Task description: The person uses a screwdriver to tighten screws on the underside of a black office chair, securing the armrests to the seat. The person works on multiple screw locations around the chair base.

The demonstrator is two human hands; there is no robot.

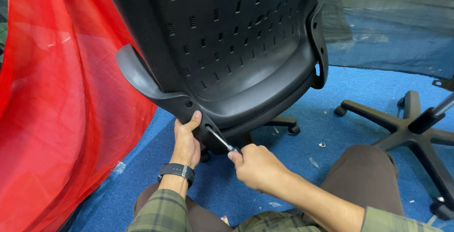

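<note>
**Tool in the armrest bracket, chair back tipped**

Centre frame, the left hand (186, 142) grips the lower edge of the black chair back (236, 47), thumb beside the bolt hole. The right hand (257, 168) is clenched around a slim metal tool (220, 140) angled into that hole. The risk as I read it: the tool slips out if the chair back shifts on the blue floor (359, 85).

Blue carpet floor (378, 83) with scattered scraps, red cloth (61, 104) at left, black five-star chair base (411, 128) at right.
</note>
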